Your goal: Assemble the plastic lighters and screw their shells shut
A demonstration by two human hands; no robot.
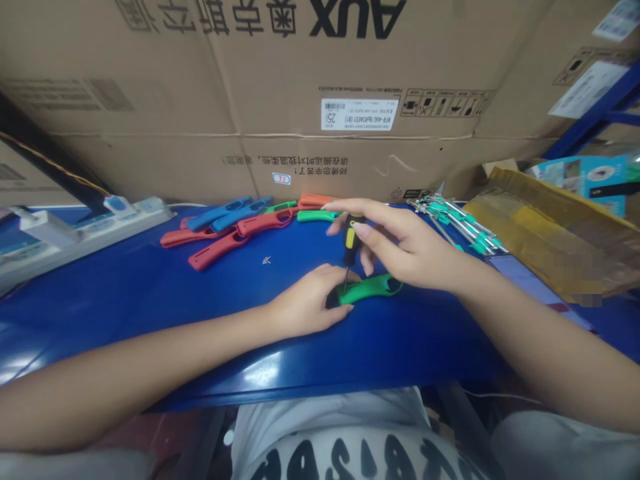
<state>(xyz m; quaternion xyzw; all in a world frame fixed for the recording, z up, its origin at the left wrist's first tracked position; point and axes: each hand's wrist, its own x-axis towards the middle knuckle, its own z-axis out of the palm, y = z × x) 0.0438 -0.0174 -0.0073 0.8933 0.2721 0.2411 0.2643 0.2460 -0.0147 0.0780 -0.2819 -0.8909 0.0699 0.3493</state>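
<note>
My left hand [314, 300] is closed around the near end of a green plastic lighter handle [367, 289], which lies on the blue table. In my right hand [407, 247] is a small black and yellow screwdriver [352, 240], pinched upright between thumb and fingers. Its thin shaft points down at the green handle, close to my left fingers; whether the tip sits in a screw cannot be made out. Behind my hands lie several red handles [217, 249], blue handles [220, 212] and another green handle [316, 216].
A bundle of metal rods with teal parts [463, 223] lies at the back right beside a yellow-taped box [555, 233]. White power strips [75, 233] run along the left side. A large cardboard sheet [280, 87] stands behind the blue table [150, 327].
</note>
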